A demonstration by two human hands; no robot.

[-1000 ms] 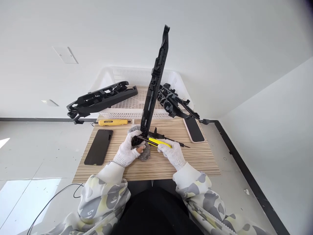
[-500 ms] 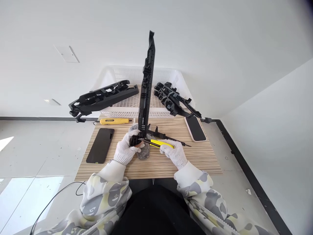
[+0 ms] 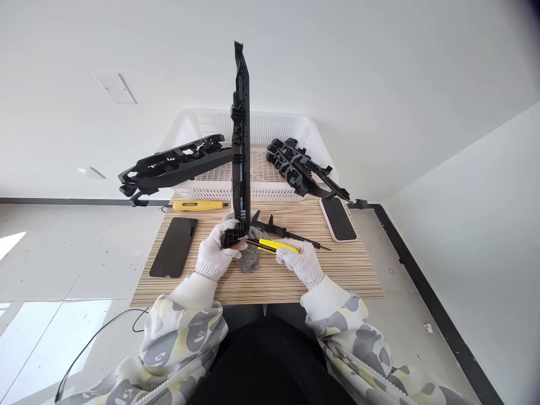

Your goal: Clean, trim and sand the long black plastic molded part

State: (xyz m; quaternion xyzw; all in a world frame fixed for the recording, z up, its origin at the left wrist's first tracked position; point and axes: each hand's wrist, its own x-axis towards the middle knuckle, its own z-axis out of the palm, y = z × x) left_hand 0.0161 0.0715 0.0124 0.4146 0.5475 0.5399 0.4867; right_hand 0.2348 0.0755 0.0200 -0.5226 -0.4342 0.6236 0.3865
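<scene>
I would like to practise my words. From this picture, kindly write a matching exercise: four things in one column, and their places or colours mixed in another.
Things
1. Long black part
2. Basket
3. Black phone
4. Yellow-handled tool

Places or colours
A. In the right hand
B. White all over
C. In the left hand
D. Near the table's left edge

Pairs: 1-C, 2-B, 3-D, 4-A
</scene>
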